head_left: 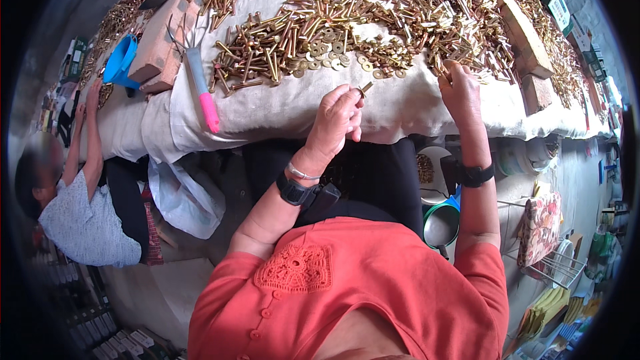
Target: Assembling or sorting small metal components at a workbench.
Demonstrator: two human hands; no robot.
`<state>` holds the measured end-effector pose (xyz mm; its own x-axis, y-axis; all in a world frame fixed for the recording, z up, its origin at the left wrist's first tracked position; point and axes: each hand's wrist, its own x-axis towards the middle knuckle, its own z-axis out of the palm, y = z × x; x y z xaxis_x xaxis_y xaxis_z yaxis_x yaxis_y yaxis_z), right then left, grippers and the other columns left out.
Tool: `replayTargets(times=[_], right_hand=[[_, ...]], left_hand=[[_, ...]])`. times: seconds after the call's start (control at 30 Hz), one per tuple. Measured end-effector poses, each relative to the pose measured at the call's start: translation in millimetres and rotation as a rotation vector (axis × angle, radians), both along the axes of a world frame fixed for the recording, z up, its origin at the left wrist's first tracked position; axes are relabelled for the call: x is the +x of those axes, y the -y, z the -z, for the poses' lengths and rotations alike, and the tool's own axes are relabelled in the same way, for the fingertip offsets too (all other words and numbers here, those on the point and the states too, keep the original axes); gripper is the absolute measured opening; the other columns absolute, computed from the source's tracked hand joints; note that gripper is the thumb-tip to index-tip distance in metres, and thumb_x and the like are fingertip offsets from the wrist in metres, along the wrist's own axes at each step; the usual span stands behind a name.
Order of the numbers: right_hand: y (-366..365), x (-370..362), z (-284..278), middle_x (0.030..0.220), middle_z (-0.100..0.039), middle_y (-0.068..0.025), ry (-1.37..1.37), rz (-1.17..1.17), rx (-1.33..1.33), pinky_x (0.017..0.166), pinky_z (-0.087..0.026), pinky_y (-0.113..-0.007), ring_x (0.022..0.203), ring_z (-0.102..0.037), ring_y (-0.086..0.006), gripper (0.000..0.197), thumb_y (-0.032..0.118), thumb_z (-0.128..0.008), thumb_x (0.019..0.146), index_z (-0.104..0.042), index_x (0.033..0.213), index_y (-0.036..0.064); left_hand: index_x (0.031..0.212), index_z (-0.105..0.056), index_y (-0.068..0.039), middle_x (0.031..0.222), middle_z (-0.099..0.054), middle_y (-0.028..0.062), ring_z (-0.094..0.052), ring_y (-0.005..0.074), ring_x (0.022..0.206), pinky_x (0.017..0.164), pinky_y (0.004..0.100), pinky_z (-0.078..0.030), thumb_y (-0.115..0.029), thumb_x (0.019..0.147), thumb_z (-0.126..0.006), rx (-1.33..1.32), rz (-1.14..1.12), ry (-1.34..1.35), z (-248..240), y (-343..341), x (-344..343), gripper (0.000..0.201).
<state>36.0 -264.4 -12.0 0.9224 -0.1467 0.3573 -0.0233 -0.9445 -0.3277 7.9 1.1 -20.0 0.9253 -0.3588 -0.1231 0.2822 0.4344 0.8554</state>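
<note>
My left hand (337, 117) is closed in front of the table's near edge, pinching a brass-coloured bolt (366, 87). A washer seems to sit on that bolt beside the fingertips, though the fingers partly cover it. At the near edge of a big pile of bolts (460, 33), my right hand (461, 90) reaches down with its fingers pinched together on a bolt, mostly hidden by the fingers. Loose flat washers (331, 49) lie between my hands, in front of the pile. Pale cloth (400, 103) covers the table under everything.
Brick and wood barriers (527, 33) flank the pile, with bricks (160, 47) on the left. A pink-handled hand rake (200, 83) leans there beside a blue scoop (121, 61). Another person (93, 217) works at far left. Below the table stands a green-rimmed container (441, 225).
</note>
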Motion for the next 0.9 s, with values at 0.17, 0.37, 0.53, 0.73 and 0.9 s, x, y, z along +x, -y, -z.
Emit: replayTargets(times=[0.17, 0.37, 0.53, 0.73, 0.9], right_hand=[[-52.0, -5.8, -18.0, 0.087, -0.063, -0.0109, 0.089, -0.354, 0.444, 0.065, -0.05, -0.031, 0.07, -0.062, -0.0206, 0.016, 0.004, -0.068, 0.077, -0.069, 0.093, 0.0077], [-90.3, -8.0, -16.7, 0.081, -0.062, -0.0096, 0.133, -0.559, 0.513, 0.063, -0.048, -0.03, 0.068, -0.06, -0.0184, 0.017, 0.002, -0.068, 0.076, -0.069, 0.092, 0.0079], [-107.4, -20.9, -31.6, 0.081, -0.06, -0.0046, 0.029, -0.532, 0.493, 0.063, -0.047, -0.025, 0.069, -0.057, -0.0116, 0.019, -0.002, -0.068, 0.077, -0.068, 0.094, 0.0057], [-111.6, -23.8, -32.8, 0.084, -0.059, -0.0109, 0.13, -0.584, 0.454, 0.063, -0.048, -0.034, 0.074, -0.061, -0.0256, 0.021, -0.005, -0.063, 0.073, -0.067, 0.089, 0.0073], [-116.3, -22.3, -31.0, 0.086, -0.059, -0.0125, 0.269, -0.619, 0.255, 0.065, -0.049, -0.037, 0.078, -0.06, -0.0306, 0.022, -0.008, -0.061, 0.071, -0.066, 0.087, 0.0069]], left_hand=[[0.081, -0.051, -0.005, 0.061, -0.037, -0.0038, -0.033, 0.0038, 0.044, 0.038, 0.0227, -0.041, -0.023, 0.093, -0.052, 0.037, -0.043, 0.008, -3.4, -7.3, -2.7, 0.022], [0.082, -0.051, -0.005, 0.065, -0.041, -0.0027, -0.034, 0.0033, 0.045, 0.038, 0.022, -0.041, -0.022, 0.094, -0.05, 0.088, -0.074, 0.11, -7.0, -14.0, -9.8, 0.022], [0.082, -0.051, -0.005, 0.067, -0.042, -0.0024, -0.034, 0.0032, 0.046, 0.039, 0.0219, -0.041, -0.022, 0.095, -0.05, 0.098, -0.092, 0.122, -9.3, -19.8, -14.7, 0.021], [0.08, -0.051, -0.005, 0.064, -0.043, -0.0023, -0.036, 0.0035, 0.045, 0.038, 0.0219, -0.04, -0.021, 0.094, -0.049, 0.172, -0.082, 0.13, -11.7, -19.5, -14.9, 0.022], [0.078, -0.053, -0.003, 0.061, -0.043, -0.0021, -0.037, 0.0048, 0.043, 0.037, 0.0223, -0.039, -0.019, 0.093, -0.048, 0.298, -0.078, 0.135, -7.3, -16.9, -10.6, 0.022]])
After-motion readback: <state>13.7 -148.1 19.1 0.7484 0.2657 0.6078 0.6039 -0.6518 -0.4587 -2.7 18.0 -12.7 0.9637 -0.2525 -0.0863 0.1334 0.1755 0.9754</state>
